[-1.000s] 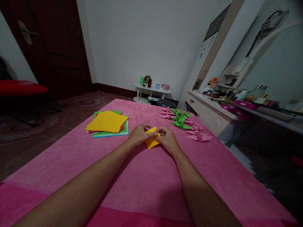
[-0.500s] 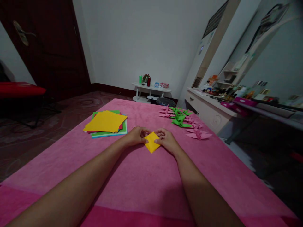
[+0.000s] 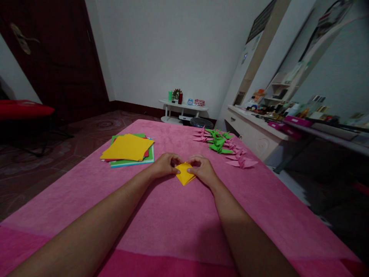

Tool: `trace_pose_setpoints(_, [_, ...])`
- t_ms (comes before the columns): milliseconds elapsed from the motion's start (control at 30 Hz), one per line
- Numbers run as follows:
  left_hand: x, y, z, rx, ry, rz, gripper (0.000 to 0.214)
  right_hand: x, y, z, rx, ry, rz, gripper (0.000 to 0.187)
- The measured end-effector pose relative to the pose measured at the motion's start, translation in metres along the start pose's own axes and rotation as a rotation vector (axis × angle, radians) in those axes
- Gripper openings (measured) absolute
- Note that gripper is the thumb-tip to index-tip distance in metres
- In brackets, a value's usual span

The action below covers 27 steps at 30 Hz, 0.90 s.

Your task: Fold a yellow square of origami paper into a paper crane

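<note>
The left hand (image 3: 165, 164) and right hand (image 3: 204, 170) grasp a folded yellow paper (image 3: 183, 174) between them, over the middle of the pink tabletop (image 3: 167, 215). Stacked coloured sheets (image 3: 127, 147) lie left; green and pink paper cranes (image 3: 217, 145), far right.

Bare arms (image 3: 106, 221) extended, hands (image 3: 164, 166) close together, fingers (image 3: 174, 156) curled (thumbs (image 3: 176, 171) uppermost)

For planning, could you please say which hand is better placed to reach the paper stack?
Probably the left hand, nearer the paper stack; the right hand, also on the folded yellow paper, is farther.
</note>
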State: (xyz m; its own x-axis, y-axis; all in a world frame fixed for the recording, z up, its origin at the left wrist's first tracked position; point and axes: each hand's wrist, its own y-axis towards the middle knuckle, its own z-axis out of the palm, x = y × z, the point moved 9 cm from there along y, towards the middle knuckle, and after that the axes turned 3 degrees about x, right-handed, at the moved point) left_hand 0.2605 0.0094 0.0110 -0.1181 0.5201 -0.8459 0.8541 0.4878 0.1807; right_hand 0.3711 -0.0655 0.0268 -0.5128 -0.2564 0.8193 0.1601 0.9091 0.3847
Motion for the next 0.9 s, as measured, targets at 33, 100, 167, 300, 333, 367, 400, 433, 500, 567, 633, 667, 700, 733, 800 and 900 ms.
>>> trace_pose_setpoints(33, [0.000,0.000,0.000,-0.003,0.012,0.011,0.039,0.000,0.000,-0.001,-0.009,-0.006,-0.006,0.018])
trace_pose_setpoints(100, [-0.001,0.000,0.001,0.009,0.013,0.035,0.038,-0.004,-0.001,0.001,-0.006,-0.005,0.031,0.015])
trace_pose_setpoints(167, [-0.002,0.000,0.004,0.034,-0.012,0.050,0.039,-0.012,-0.002,0.005,0.032,0.018,0.114,0.020])
trace_pose_setpoints(300, [-0.001,0.000,0.007,0.042,-0.027,0.064,0.045,-0.020,-0.002,0.008,0.080,-0.007,0.186,0.030])
trace_pose_setpoints(333, [-0.001,0.000,0.007,0.035,-0.022,0.062,0.048,-0.020,-0.001,0.007,0.068,-0.038,0.172,0.031])
trace_pose_setpoints(367, [-0.001,0.000,0.007,0.027,-0.016,0.055,0.050,-0.020,0.000,0.005,0.049,-0.069,0.158,0.031])
trace_pose_setpoints(400, [0.000,0.000,0.006,0.019,-0.006,0.046,0.051,-0.020,0.000,0.002,0.027,-0.094,0.145,0.031])
trace_pose_setpoints(433, [0.000,0.000,0.005,0.013,0.012,0.039,0.052,-0.021,0.001,0.000,0.005,-0.114,0.136,0.032])
trace_pose_setpoints(500, [0.001,0.000,0.004,0.006,0.076,0.028,0.053,-0.023,0.002,-0.002,-0.020,-0.150,0.131,0.032])
trace_pose_setpoints(567, [0.002,0.000,0.002,0.007,0.155,0.016,0.052,-0.026,0.002,-0.001,-0.015,-0.188,0.135,0.029])
trace_pose_setpoints(633, [0.002,0.000,0.002,0.009,0.213,0.012,0.051,-0.026,0.002,0.001,0.003,-0.217,0.133,0.025])
trace_pose_setpoints(667, [0.002,0.000,0.001,0.011,0.233,0.016,0.052,-0.025,0.002,0.002,0.008,-0.224,0.129,0.023])
trace_pose_setpoints(700, [0.001,0.000,0.001,0.010,0.248,0.022,0.052,-0.024,0.002,0.002,0.007,-0.225,0.126,0.022])
trace_pose_setpoints(733, [0.000,-0.001,0.001,0.008,0.258,0.029,0.052,-0.024,0.002,0.002,0.000,-0.221,0.123,0.021])
trace_pose_setpoints(800, [-0.002,-0.001,0.001,0.003,0.260,0.035,0.053,-0.024,0.001,0.001,-0.023,-0.202,0.124,0.020])
trace_pose_setpoints(900, [-0.002,-0.001,0.001,0.002,0.237,0.018,0.054,-0.027,0.001,-0.001,-0.056,-0.161,0.138,0.020])
